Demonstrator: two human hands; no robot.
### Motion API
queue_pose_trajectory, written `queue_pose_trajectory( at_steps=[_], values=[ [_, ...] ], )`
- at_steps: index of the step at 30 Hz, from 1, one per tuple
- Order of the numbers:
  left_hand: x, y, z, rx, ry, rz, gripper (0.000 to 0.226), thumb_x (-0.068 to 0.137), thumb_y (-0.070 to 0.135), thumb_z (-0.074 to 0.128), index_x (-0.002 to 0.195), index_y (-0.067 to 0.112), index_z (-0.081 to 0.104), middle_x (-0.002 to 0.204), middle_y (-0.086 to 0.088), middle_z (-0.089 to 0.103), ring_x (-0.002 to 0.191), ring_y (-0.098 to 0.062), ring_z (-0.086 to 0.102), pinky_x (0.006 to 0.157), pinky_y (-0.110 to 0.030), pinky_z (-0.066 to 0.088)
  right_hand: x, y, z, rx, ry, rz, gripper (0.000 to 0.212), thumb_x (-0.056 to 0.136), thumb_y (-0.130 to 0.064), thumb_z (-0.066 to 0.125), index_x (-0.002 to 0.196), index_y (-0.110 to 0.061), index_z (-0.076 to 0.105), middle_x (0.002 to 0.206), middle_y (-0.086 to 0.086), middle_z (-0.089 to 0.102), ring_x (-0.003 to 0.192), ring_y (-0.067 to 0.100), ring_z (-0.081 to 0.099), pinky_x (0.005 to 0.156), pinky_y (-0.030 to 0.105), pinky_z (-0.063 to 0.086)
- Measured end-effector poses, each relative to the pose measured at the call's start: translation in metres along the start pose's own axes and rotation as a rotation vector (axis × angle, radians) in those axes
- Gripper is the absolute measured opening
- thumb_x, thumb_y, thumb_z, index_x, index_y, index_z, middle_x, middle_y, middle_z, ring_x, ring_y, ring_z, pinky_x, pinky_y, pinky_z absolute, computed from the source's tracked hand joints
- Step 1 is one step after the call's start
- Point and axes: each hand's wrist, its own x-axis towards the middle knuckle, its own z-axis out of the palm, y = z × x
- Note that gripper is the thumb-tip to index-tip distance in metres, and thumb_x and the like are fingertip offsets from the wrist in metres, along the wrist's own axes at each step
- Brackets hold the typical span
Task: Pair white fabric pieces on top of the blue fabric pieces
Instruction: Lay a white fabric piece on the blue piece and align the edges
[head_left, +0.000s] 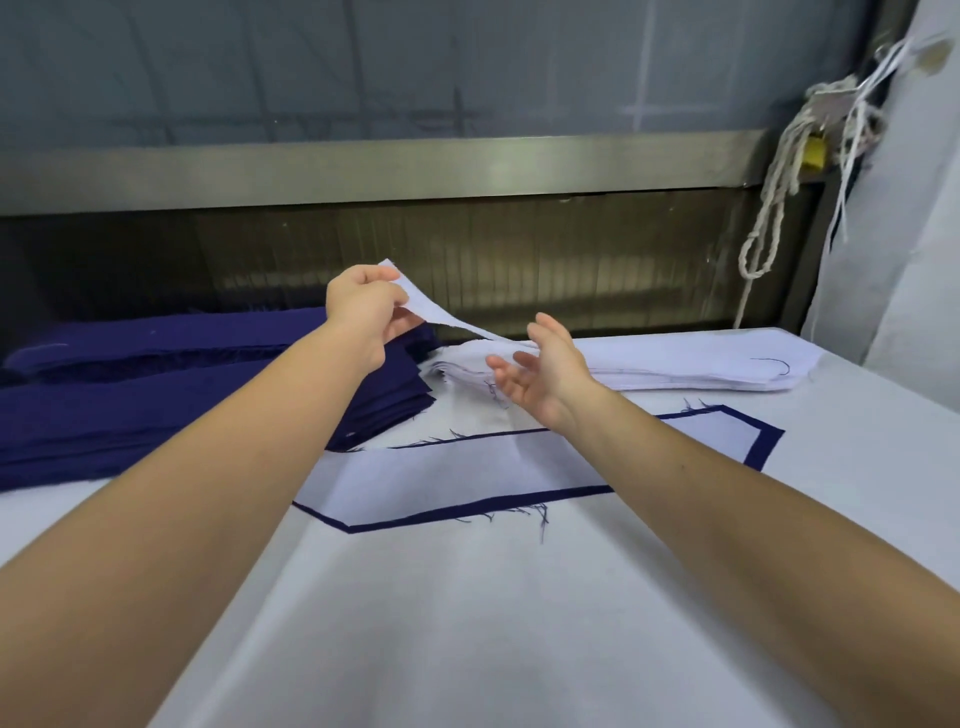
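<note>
Working over a white-covered table (467, 649): blue fabric pieces (156, 405) stacked far left, white fabric pieces (701, 366) stacked far right, one finished pair (467, 467) (white on blue, blue border showing) nearer, between them. Looks thin, light & limp, prob. clinging to the layer below, so best taken at an end or corner of the top white piece (441, 314), w/ a 2nd hold further along. Pinching that piece's raised left end w/ left hand (366, 317), arm stretched fwd, rest draped on the stack; right hand (545, 371) loose & empty, fingers spread, just beside the stack's left end.
</note>
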Motion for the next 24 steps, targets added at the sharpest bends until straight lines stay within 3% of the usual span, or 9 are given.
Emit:
queue_pose_trajectory(
  at_steps=[4,10,13,17,20,24],
  values=[
    [-0.003,0.003,-0.023,0.093,-0.009,0.007,0.036,0.087,-0.015,0.046,0.108,0.011,0.061,0.115,-0.009,0.052,0.084,-0.016,0.058,0.052,-0.021,0.055,0.009,-0.007,-0.015,-0.045,0.149,-0.080,0.029,0.098,-0.009,0.038,0.122,-0.020,0.048,0.098,0.008,0.044,0.063,0.023,0.061,0.041,0.018,0.048],
    [-0.013,-0.007,-0.062,0.139,-0.014,0.007,0.049,0.088,-0.013,0.044,0.121,0.020,0.060,0.118,-0.007,0.048,0.089,-0.018,0.059,0.059,-0.023,0.055,0.008,-0.030,-0.046,-0.115,0.340,-0.142,0.014,0.091,-0.001,0.044,0.084,-0.011,0.052,0.083,0.004,0.047,0.047,0.018,0.059,0.041,0.019,0.049],
    [-0.018,-0.017,-0.080,0.186,-0.051,-0.007,0.049,0.088,-0.013,0.043,0.121,0.018,0.061,0.111,-0.010,0.051,0.083,-0.017,0.058,0.065,-0.026,0.054,0.005,-0.041,-0.063,-0.146,0.390,-0.190,0.018,0.088,0.005,0.047,0.081,-0.010,0.054,0.075,0.005,0.051,0.041,0.017,0.055,0.039,0.017,0.046],
    [-0.026,-0.027,-0.100,0.226,-0.123,-0.029,0.047,0.089,-0.012,0.045,0.121,0.018,0.062,0.094,-0.010,0.053,0.080,-0.020,0.056,0.073,-0.030,0.056,-0.005,-0.051,-0.082,-0.233,0.379,-0.244,0.024,0.085,0.010,0.053,0.100,-0.008,0.059,0.078,0.008,0.055,0.052,0.019,0.054,0.046,0.016,0.051],
    [-0.033,-0.031,-0.109,0.262,-0.153,0.028,0.046,0.088,-0.012,0.048,0.118,0.021,0.062,0.092,-0.007,0.055,0.075,-0.019,0.058,0.060,-0.022,0.056,-0.019,-0.054,-0.093,-0.419,0.337,-0.270,0.028,0.083,0.010,0.054,0.100,-0.011,0.061,0.075,0.006,0.059,0.057,0.017,0.058,0.045,0.017,0.051],
    [-0.042,-0.036,-0.121,0.320,-0.248,0.065,0.045,0.086,-0.013,0.052,0.117,0.018,0.063,0.100,-0.007,0.058,0.073,-0.021,0.062,0.058,-0.020,0.055,-0.036,-0.055,-0.107,-0.585,0.288,-0.283,0.031,0.080,0.008,0.055,0.091,-0.019,0.064,0.071,0.006,0.062,0.051,0.013,0.062,0.044,0.017,0.047]
  ],
)
